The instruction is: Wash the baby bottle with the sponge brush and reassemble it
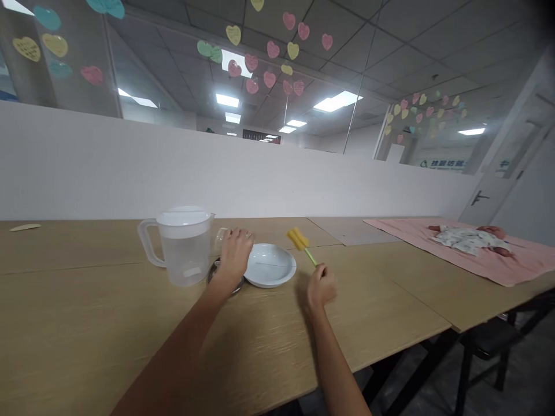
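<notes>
My right hand (pixel 322 286) is closed around the green handle of a sponge brush (pixel 299 238), whose yellow sponge head points up and left. My left hand (pixel 236 251) is curled around a small clear cup-like container (pixel 219 238); its far side is hidden by the fingers. Beneath that wrist lies a round dark piece with a shiny metal rim (pixel 237 287), partly covered. A white bowl (pixel 269 267) sits between my hands. Left of them stands a translucent measuring jug (pixel 185 248) with a white lid, its handle facing left.
The wooden table (pixel 108 323) runs along a low white wall (pixel 108 167) with glass above. On the right, a baby doll (pixel 462 238) in patterned clothes lies on a pink cloth (pixel 416 234). A pale flat piece (pixel 25 227) rests far left. A black stool (pixel 488 341) stands lower right.
</notes>
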Available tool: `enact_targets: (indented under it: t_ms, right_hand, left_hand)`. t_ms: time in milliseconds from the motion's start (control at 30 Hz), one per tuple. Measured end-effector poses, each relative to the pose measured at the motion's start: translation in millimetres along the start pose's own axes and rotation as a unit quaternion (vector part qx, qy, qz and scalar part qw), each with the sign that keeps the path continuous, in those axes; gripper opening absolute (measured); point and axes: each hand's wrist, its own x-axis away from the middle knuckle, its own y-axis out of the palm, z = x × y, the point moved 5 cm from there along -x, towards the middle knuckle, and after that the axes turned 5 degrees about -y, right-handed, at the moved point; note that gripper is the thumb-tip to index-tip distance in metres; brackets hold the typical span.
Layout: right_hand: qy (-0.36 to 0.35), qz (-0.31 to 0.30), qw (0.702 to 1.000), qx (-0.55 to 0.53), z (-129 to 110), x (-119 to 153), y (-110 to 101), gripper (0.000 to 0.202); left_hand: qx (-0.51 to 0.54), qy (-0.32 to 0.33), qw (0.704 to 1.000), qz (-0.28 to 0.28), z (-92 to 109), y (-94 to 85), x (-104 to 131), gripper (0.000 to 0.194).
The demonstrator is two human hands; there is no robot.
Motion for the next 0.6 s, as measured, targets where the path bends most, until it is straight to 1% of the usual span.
enact_targets:
  t_ms: [33,67,133,200,300,333,367,400,433,500,533,567,600]
  right_hand:
    - [0.035,-0.031,0.999,0.005,5.8,-0.7,5.3,0.040]
    - [0.051,-0.066,0.997,0.008,9.1,-0.5,10.8,0.039]
    - [0.038,-0.124,0.992,0.008,9.3,1.6,19.8,0.038]
    - [0.004,-0.146,0.989,0.011,5.7,4.5,23.7,0.037]
    - [-0.018,-0.145,0.989,0.014,2.6,8.0,23.9,0.036]
    - [-0.018,-0.149,0.988,0.015,2.5,8.8,24.0,0.035]
    - [-0.017,-0.158,0.987,0.016,2.7,9.4,24.4,0.035]
    - [-0.017,-0.171,0.985,0.019,2.9,9.9,25.1,0.037]
    - [-0.018,-0.187,0.982,0.023,3.1,10.1,26.0,0.039]
    - [-0.018,-0.221,0.974,0.039,4.1,10.4,27.7,0.042]
    - [-0.014,-0.238,0.970,0.048,5.1,10.5,28.5,0.042]
    - [-0.013,-0.257,0.965,0.056,6.0,10.8,29.4,0.040]
    - [-0.018,-0.278,0.959,0.060,6.4,11.3,30.5,0.037]
  left_hand:
    - [0.003,0.014,1.000,-0.004,-1.5,0.6,-0.4,0.032]
    - [0.011,0.029,1.000,-0.003,-1.6,0.5,-0.5,0.032]
    - [0.037,0.047,0.998,0.017,-0.8,-3.3,-0.5,0.035]
    - [0.068,0.043,0.996,0.046,-0.4,-10.4,-0.4,0.040]
    - [0.153,0.020,0.986,0.064,0.1,-22.2,-0.8,0.043]
    - [0.204,-0.001,0.977,0.064,-0.5,-26.0,-1.1,0.044]
    - [0.267,-0.027,0.961,0.060,-1.0,-29.4,-1.2,0.046]
    - [0.337,-0.054,0.938,0.052,-1.0,-32.2,-1.0,0.050]
    - [0.407,-0.076,0.910,0.038,0.2,-34.5,-0.4,0.054]
    - [0.510,-0.101,0.854,-0.007,7.4,-38.5,2.2,0.060]
    - [0.534,-0.101,0.839,-0.038,13.4,-40.3,4.3,0.063]
    - [0.539,-0.092,0.834,-0.072,20.5,-42.1,7.0,0.065]
    - [0.528,-0.077,0.839,-0.106,28.6,-43.3,10.2,0.067]
